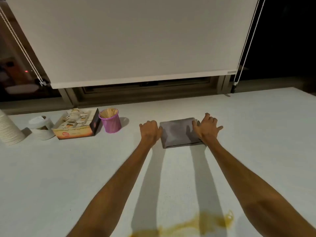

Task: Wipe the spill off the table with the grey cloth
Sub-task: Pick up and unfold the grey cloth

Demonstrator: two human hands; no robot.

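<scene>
Grey cloth [179, 132], right hand [207, 128] spread on it

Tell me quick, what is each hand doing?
Left hand: curled at the grey cloth's left edge; grip cannot be told.
Right hand: open, fingers spread on the cloth.

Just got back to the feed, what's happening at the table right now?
A person reaches both bare arms across the white table to a folded grey cloth. The left hand is at its left edge; the right hand rests spread on its right side. The yellowish spill near the front edge is not yet wiped.
</scene>
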